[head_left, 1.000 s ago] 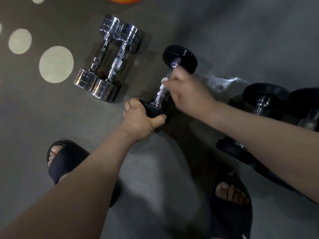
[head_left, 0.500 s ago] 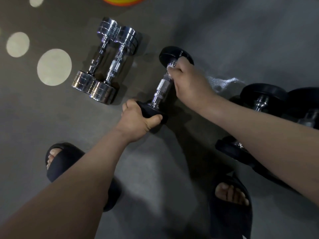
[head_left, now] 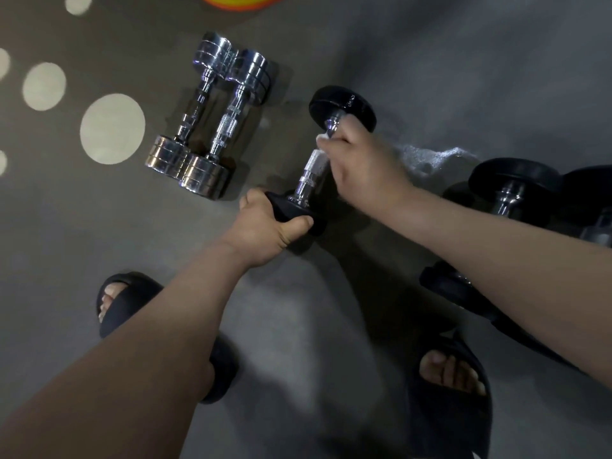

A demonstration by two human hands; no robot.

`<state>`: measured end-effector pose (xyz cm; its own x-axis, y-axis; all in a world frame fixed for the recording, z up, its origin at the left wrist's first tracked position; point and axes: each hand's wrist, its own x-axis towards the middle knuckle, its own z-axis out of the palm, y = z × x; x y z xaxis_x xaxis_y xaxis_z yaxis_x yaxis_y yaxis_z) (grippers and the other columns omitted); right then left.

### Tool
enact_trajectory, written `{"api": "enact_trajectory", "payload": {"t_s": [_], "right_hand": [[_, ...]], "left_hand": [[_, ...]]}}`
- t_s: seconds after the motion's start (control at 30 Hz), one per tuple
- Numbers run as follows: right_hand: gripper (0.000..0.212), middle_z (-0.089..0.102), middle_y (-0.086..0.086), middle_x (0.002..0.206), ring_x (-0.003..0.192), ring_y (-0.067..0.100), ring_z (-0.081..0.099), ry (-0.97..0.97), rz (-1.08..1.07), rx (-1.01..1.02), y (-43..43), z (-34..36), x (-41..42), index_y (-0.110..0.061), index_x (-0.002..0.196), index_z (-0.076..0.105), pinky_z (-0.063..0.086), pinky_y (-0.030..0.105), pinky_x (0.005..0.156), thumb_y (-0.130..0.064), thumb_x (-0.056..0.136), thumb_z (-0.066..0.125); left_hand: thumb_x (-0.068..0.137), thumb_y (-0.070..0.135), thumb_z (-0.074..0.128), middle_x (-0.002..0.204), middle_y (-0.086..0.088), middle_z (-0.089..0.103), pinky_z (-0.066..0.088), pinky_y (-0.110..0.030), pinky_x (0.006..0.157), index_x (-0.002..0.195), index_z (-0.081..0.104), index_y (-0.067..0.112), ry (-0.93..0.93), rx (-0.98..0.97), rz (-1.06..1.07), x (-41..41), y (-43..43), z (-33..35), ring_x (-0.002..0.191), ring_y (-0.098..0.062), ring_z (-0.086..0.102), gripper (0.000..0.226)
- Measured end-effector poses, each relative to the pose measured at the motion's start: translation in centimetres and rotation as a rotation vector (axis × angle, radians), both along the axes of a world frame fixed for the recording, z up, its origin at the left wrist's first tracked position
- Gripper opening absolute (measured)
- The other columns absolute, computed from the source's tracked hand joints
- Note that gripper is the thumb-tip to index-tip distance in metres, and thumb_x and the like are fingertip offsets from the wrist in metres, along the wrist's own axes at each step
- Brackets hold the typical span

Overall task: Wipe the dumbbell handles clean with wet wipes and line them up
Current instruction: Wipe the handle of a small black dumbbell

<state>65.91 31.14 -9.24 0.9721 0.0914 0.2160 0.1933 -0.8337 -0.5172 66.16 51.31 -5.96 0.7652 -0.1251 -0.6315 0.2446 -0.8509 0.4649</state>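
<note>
Clasping the near head (head_left: 294, 212) of a black dumbbell (head_left: 306, 185), the left grip (head_left: 265, 226) is clenched round that head, thumb on its right side. The dumbbell slants across the floor (head_left: 430, 61), with its far head (head_left: 342, 107) up and to the right; whether it rests there cannot be told. The right grip (head_left: 361, 170) is curled over the upper handle (head_left: 314, 162), just below the far head, and pinches a white wipe (head_left: 323, 138) against the bar. Only a corner of the wipe shows past the fingers. The knurled lower handle is bare. To the left, two chrome dumbbells (head_left: 212, 127) lie side by side, touching, on the same slant. Beyond the right forearm, more black dumbbells (head_left: 516, 190) lie partly hidden. A pale crumpled sheet (head_left: 433, 157) lies on the floor between them and the right grip. Both feet wear black slippers (head_left: 132, 303). Pale round spots (head_left: 112, 129) mark the floor at left. An orange-yellow thing (head_left: 241, 0) is cut off by the top edge.
</note>
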Motion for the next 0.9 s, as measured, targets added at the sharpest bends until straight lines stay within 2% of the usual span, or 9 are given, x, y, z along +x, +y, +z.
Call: {"api": "enact_trajectory", "payload": {"t_s": [0.07,0.13,0.23,0.33,0.53,0.6,0.67,0.83,0.9], "right_hand": [[0.025,0.055,0.019,0.099,0.078,0.033,0.059,0.007,0.181,0.003,1.0,0.0,-1.1,0.001,0.109,0.067,0.053,0.042,0.066,-0.007,0.095,0.048],[0.033,0.057,0.019,0.102,0.081,0.033,0.06,0.034,0.351,-0.033,0.7,0.4,-1.7,0.0,0.116,0.066,0.053,0.04,0.068,-0.014,0.097,0.043],[0.032,0.056,0.017,0.101,0.078,0.032,0.058,-0.002,0.15,-0.066,-0.8,0.4,0.1,-0.001,0.115,0.067,0.052,0.038,0.063,-0.016,0.098,0.044],[0.029,0.052,0.016,0.104,0.076,0.03,0.054,0.065,-0.019,-0.112,-0.1,0.4,0.5,0.004,0.114,0.061,0.052,0.046,0.061,-0.012,0.097,0.043],[0.04,0.052,0.014,0.111,0.088,0.026,0.055,0.052,0.017,-0.046,-0.6,-0.1,0.2,0.003,0.131,0.057,0.053,0.038,0.069,-0.007,0.093,0.051],[0.046,0.053,0.015,0.114,0.092,0.027,0.056,0.052,0.019,-0.027,-0.5,-0.1,0.0,0.003,0.134,0.056,0.048,0.031,0.071,-0.004,0.089,0.053],[0.047,0.057,0.016,0.112,0.09,0.03,0.057,0.047,0.022,-0.045,-0.5,-0.6,-0.2,0.001,0.135,0.057,0.045,0.03,0.069,-0.001,0.088,0.056],[0.033,0.063,0.015,0.108,0.084,0.035,0.063,0.031,-0.056,0.045,0.0,-0.6,0.2,-0.003,0.124,0.066,0.052,0.037,0.067,-0.011,0.092,0.06],[0.03,0.063,0.013,0.108,0.088,0.031,0.064,0.04,-0.131,0.139,0.7,-0.3,0.3,-0.007,0.119,0.068,0.051,0.035,0.072,-0.015,0.092,0.06]], "left_hand": [[0.046,0.071,0.07,0.128,-0.01,0.052,0.048,-0.032,0.1,0.125,0.046,0.009,-0.011,0.003,0.011,0.1,0.0,0.2,0.112,-0.018,0.057,0.104],[0.043,0.074,0.067,0.123,-0.01,0.056,0.051,-0.036,0.098,0.123,0.05,0.01,-0.008,0.007,-0.002,0.4,0.3,-0.1,0.109,-0.019,0.06,0.103],[0.047,0.075,0.071,0.121,-0.008,0.06,0.053,-0.037,0.097,0.122,0.053,0.014,0.006,-0.01,-0.005,0.7,0.8,-0.5,0.106,-0.016,0.063,0.098],[0.046,0.074,0.071,0.121,-0.007,0.059,0.054,-0.037,0.096,0.122,0.051,0.013,0.019,-0.008,-0.003,0.6,0.8,-0.4,0.106,-0.016,0.063,0.1],[0.056,0.063,0.08,0.131,-0.01,0.05,0.047,-0.037,0.103,0.131,0.038,0.009,0.063,0.014,0.011,0.5,0.3,1.1,0.118,-0.022,0.054,0.101],[0.053,0.068,0.079,0.135,-0.009,0.047,0.046,-0.041,0.106,0.14,0.03,0.01,0.054,0.015,0.016,0.6,0.8,1.2,0.122,-0.023,0.052,0.115],[0.05,0.073,0.076,0.134,-0.008,0.048,0.048,-0.043,0.105,0.141,0.033,0.014,0.019,0.018,0.032,0.8,1.4,1.2,0.12,-0.024,0.055,0.117],[0.065,0.064,0.061,0.127,-0.009,0.051,0.05,-0.037,0.096,0.124,0.055,0.015,0.0,0.066,0.035,1.1,1.1,2.0,0.108,-0.026,0.059,0.077],[0.075,0.058,0.059,0.124,-0.007,0.047,0.043,-0.031,0.087,0.117,0.055,0.014,0.027,0.064,0.043,1.0,0.6,1.9,0.105,-0.025,0.055,0.061]]}}
